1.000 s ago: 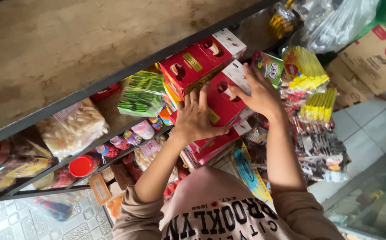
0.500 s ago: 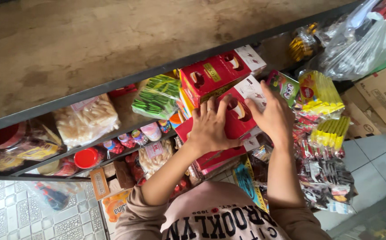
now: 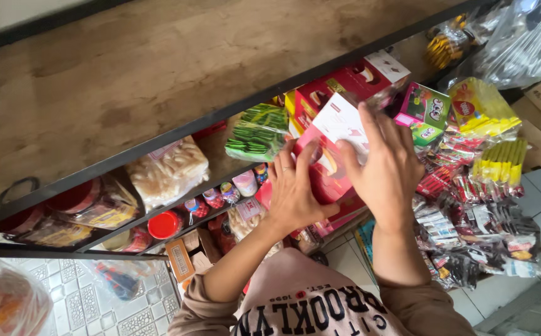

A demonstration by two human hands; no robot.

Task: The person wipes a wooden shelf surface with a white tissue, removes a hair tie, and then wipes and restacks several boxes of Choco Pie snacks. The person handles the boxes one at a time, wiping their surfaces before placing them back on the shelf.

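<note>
Both my hands hold one red and white box [image 3: 329, 143] in front of a shop shelf. My left hand [image 3: 296, 190] grips its lower left side, fingers spread over the red face. My right hand [image 3: 385, 165] covers its right side and white end. Behind the box stand more red boxes [image 3: 339, 84] on the shelf. A green packet [image 3: 257, 132] lies just left of the box, and a small green and pink carton [image 3: 425, 111] sits to its right.
A wooden shelf top [image 3: 177, 68] with a dark metal edge runs across the view. Bags of crackers [image 3: 168, 171], a red-lidded jar [image 3: 163, 225] and small cups sit below it. Yellow packets [image 3: 482, 109] and hanging sachet strips [image 3: 470, 230] crowd the right side.
The red box has come off the stack toward me and tilted, its white end now up. Both hands shifted with it, the right one wrapping farther over the box.
</note>
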